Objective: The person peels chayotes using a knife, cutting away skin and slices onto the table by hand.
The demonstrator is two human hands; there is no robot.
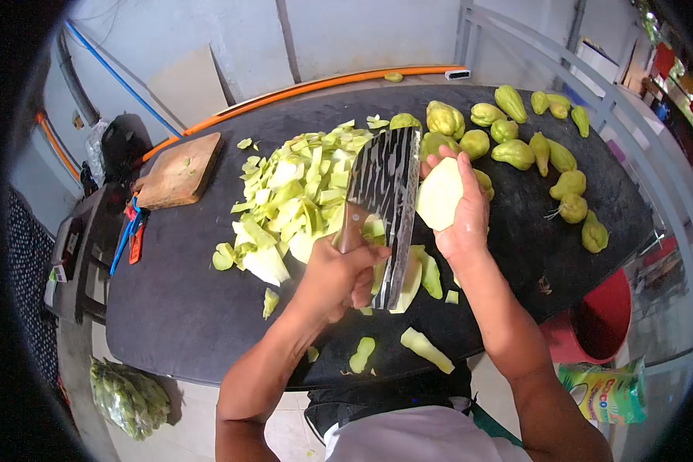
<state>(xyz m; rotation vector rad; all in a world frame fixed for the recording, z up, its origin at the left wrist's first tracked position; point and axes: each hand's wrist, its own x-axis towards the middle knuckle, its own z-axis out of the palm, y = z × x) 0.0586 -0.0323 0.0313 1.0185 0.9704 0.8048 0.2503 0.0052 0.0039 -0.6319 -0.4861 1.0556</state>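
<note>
A wooden board point(181, 171) lies at the left of the dark tabletop point(177, 308), then a heap of green peelings point(296, 181). The left hand point(345, 273) grips a cleaver point(383, 200); just beside its blade, above the tabletop, a pale chayote point(440, 196) sits grasped in the right hand point(471, 219). Whole chayotes point(514, 154) lie farther right.

cleaver point(385, 208) and peelings point(308, 181) crowd the middle, tabletop point(169, 316) open front-left.
</note>
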